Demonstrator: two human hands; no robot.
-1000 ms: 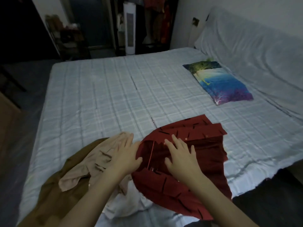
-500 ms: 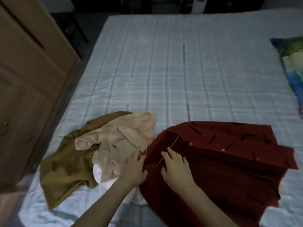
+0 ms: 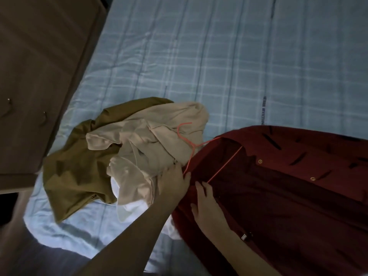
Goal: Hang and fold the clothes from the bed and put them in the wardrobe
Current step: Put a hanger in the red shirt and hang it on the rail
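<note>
Pretty dim room here, with a bed [image 3: 219, 56] covered in a pale blue checked sheet filling most of the view, and a wooden wardrobe [image 3: 39, 66] standing right against its left edge, two small metal handles showing on the front. Going from the left, there's a pile of three garments near the bed's near edge: an olive-brown one [image 3: 73, 172] at the bottom left, a beige one [image 3: 151, 140] crumpled on top of it, and a bit of white cloth [image 3: 127, 210] poking out underneath. Next comes the left hand [image 3: 174, 183], lying flat with its fingers [image 3: 169, 172] spread loosely, touching the beige garment and the collar edge of the red shirt, not clenched around anything as far as I can see. Just beside it the right hand [image 3: 207, 204] rests palm down on the red shirt [image 3: 278, 196], fingers stretched out and relaxed, gripping nothing. The one shirt is spread across the right side of the bed, two brass buttons visible. A single thin pink wire hanger [image 3: 191, 144] is tucked into its collar, with the hook lying over the beige garment.
</note>
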